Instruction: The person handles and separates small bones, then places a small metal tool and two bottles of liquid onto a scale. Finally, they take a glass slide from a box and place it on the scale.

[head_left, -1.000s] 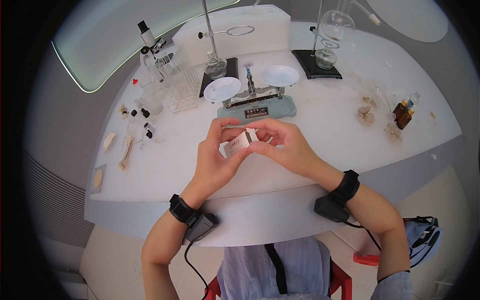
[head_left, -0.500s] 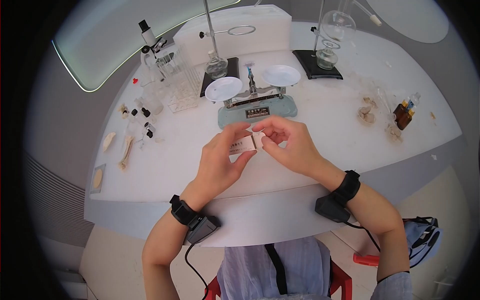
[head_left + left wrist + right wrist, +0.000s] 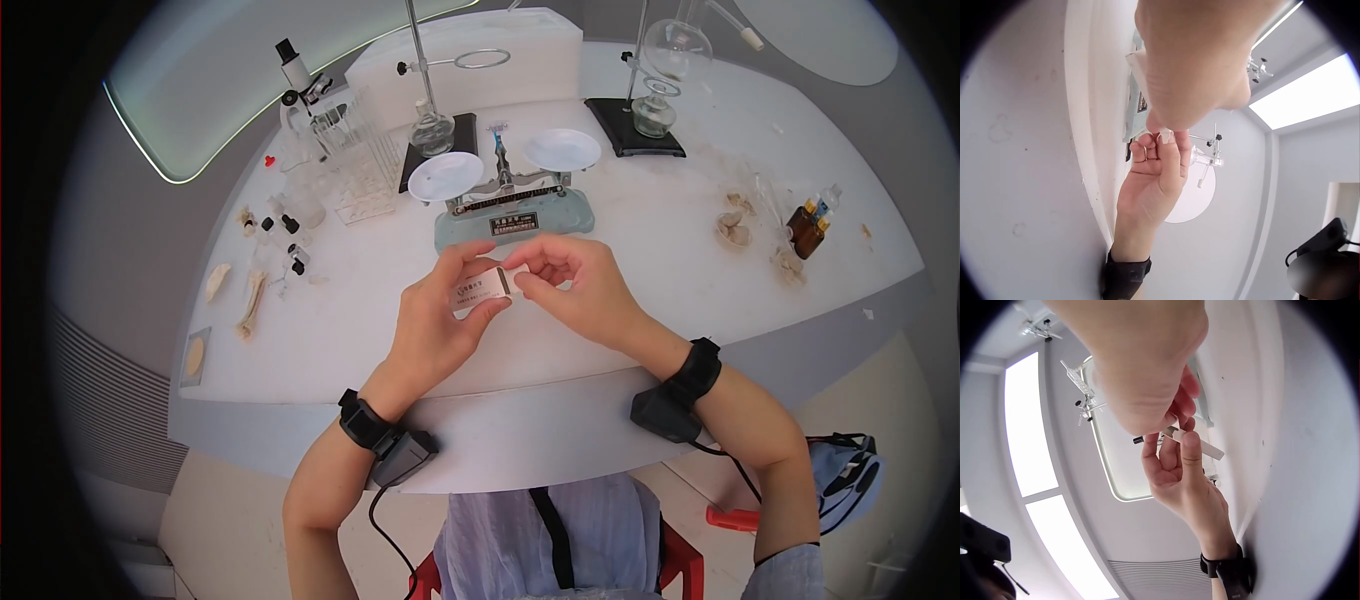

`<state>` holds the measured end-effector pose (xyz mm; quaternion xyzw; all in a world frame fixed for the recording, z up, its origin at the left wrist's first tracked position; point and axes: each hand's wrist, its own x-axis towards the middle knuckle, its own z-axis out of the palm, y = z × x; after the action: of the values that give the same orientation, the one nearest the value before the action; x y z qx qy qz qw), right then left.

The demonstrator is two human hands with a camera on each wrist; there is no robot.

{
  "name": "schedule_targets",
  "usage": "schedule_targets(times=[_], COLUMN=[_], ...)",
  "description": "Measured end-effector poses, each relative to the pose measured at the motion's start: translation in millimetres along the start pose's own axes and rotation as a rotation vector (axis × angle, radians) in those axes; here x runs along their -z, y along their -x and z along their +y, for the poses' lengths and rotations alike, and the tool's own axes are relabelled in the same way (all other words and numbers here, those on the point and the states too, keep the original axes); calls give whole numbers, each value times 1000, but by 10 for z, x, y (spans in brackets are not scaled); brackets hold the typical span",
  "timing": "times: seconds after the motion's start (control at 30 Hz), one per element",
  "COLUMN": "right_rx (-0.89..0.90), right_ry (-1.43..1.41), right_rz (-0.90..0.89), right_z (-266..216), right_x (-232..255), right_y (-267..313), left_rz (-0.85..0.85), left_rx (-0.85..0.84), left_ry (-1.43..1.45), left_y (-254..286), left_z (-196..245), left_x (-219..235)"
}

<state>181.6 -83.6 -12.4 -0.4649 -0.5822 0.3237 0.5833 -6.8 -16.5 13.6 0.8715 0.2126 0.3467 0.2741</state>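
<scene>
A small white box (image 3: 478,288) with printed lettering is held up between both hands in front of the balance. My left hand (image 3: 425,325) grips it by the printed body, thumb along the lower edge and fingers over the top. At the box's right end, past a dark band, my right hand (image 3: 590,295) pinches the white end part (image 3: 516,281) between thumb and fingertips. In the right wrist view one end of the box (image 3: 1212,450) sticks out beyond the left thumb. A teal balance (image 3: 515,222) with two white pans stands just beyond the hands.
At left are a microscope (image 3: 295,72), clear racks (image 3: 365,185), small black-capped bottles (image 3: 290,224) and a bone (image 3: 253,305). Behind stand two ring stands (image 3: 640,130) with glass spirit lamps (image 3: 432,132). Brown bottles (image 3: 806,230) and pale shell-like pieces (image 3: 732,232) are at right.
The box has turned from tilted to nearly level, its dark band facing up more. My right thumb has shifted from the box's near side to its end part.
</scene>
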Motion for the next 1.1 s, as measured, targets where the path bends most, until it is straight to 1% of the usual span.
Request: schedule_targets(times=[0.07, 0.17, 0.4, 0.5, 0.73, 0.8, 0.87, 0.9, 0.97, 1.03, 1.1], right_rx=[61, 97, 88, 126, 207, 218, 256, 256, 259, 242, 224], right_ry=[82, 136, 168, 190, 233, 233, 263, 263, 322, 290, 258], right_rz=[49, 46, 56, 72, 83, 80, 13, 13, -53, -52, -51], right_z=[4, -15, -50, -31, -46, -58, -97, -129, -188, -175, -156], right_x=[-14, -9, -24, -28, -29, -14, 18, 27, 39, 42, 42], right_y=[2, 0, 23, 25, 22, 20, 15, 13, 9, 5, 4], left_rz=[0, -5, -3, -10, 5, 8, 34, 59, 62, 64, 25], left_rx=[-3, -7, -25, -71, -76, -53, -46, -40, -22, -3, 59], left_ry=[2, -2, -20, -52, -56, -39, 1, 41, 72, 103, 132], left_y=[-2, -1, 1, -1, 4, 6, 3, 0, -1, 2, 7], left_z=[-15, -13, 11, -11, -24, -12, -50, -65, -74, -79, -79], left_x=[-3, -2, -8, -18, -15, -8, -27, -33, -23, -13, -7])
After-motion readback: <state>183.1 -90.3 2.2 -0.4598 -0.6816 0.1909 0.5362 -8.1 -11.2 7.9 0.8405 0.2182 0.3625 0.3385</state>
